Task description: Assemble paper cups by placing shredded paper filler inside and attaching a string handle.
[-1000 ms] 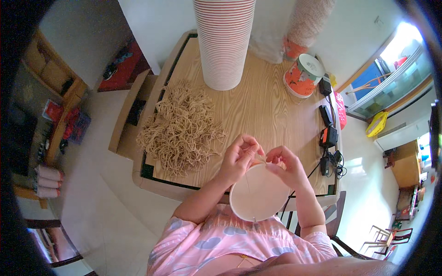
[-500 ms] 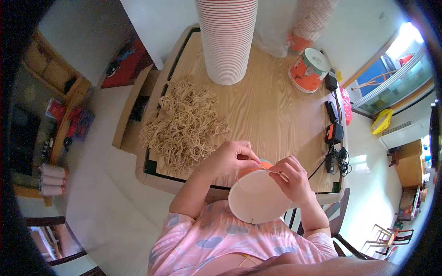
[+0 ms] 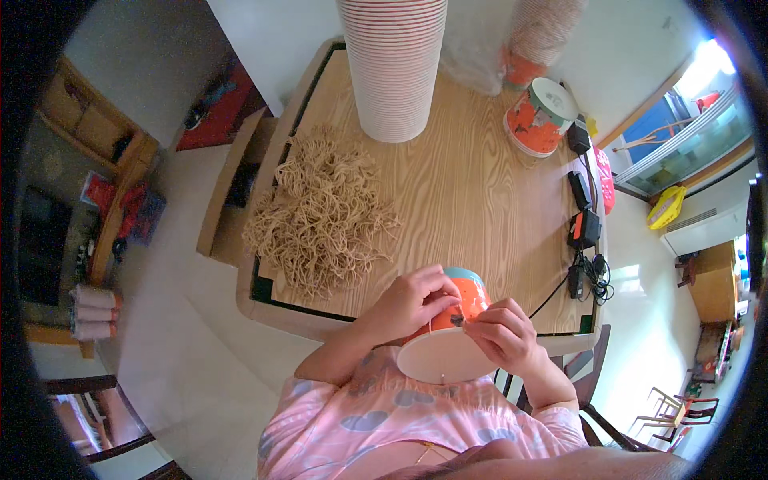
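An orange and blue paper bucket (image 3: 460, 300) with a white round bottom lies tilted toward me at the near edge of the wooden table (image 3: 472, 200). My left hand (image 3: 408, 304) grips its side. My right hand (image 3: 500, 332) pinches a thin tan string at the bucket's wall, fingertips close together. A heap of tan strings (image 3: 320, 212) lies on the table to the left of my hands.
A tall stack of paper buckets (image 3: 394, 64) stands at the table's far side, with a second stack (image 3: 544, 32) and a single orange bucket (image 3: 538, 118) to the right. Black power adapters and cables (image 3: 584, 240) lie along the right edge. A chair (image 3: 592, 392) stands beside me.
The bucket has turned from bottom-up facing me to tilted on its side, showing its orange wall. Both hands have moved down onto its side.
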Available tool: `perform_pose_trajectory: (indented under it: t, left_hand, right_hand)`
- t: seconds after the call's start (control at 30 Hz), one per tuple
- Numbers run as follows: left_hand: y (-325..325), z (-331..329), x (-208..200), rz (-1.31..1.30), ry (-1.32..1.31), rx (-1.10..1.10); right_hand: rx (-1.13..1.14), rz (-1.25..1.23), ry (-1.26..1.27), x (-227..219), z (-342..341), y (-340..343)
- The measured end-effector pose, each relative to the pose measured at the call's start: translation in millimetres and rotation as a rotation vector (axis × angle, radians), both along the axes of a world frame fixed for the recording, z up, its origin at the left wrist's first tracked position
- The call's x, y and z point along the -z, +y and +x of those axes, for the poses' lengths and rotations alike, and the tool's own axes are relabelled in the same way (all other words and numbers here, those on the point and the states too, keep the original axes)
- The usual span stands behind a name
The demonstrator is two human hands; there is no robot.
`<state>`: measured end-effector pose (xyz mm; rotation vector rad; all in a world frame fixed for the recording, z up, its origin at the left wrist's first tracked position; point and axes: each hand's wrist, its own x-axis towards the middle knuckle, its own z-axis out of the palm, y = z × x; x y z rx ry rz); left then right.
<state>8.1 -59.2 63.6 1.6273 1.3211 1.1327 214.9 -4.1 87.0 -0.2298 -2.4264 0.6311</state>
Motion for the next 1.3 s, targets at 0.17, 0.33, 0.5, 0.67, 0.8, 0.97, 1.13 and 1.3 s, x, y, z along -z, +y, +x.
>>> perform_pose_trajectory:
  t: [0.17,0.33,0.5,0.67,0.8,0.97,1.13,1.3]
  left_hand:
    - [-5,7,5,0.004,-0.091,-0.046]
    - [-2,4,8,0.065,-0.042,-0.031]
    - [1,-11,3,0.081,-0.024,0.059]
    - [6,-12,-4,0.125,0.001,0.053]
    - [8,-8,-10,0.128,0.038,0.065]
    - [10,-7,-11,0.145,0.048,0.072]
    - [11,-7,-8,0.142,0.063,0.074]
    - [11,-7,-6,0.167,0.067,0.09]
  right_hand:
    - [0.085,-0.1,-0.045,-6,-3,-6]
    - [0.098,-0.076,-0.1,-5,-2,-3]
    - [0.093,-0.094,-0.097,-5,-4,-3]
    - [0.094,-0.091,-0.13,-5,-4,-2]
    - [0.089,-0.091,-0.14,-5,-5,-2]
    - [0.103,-0.115,-0.155,-5,-6,-2]
    - [0.132,-0.151,-0.145,-6,-6,-3]
    - [0.119,-0.113,-0.162,-4,-4,-2]
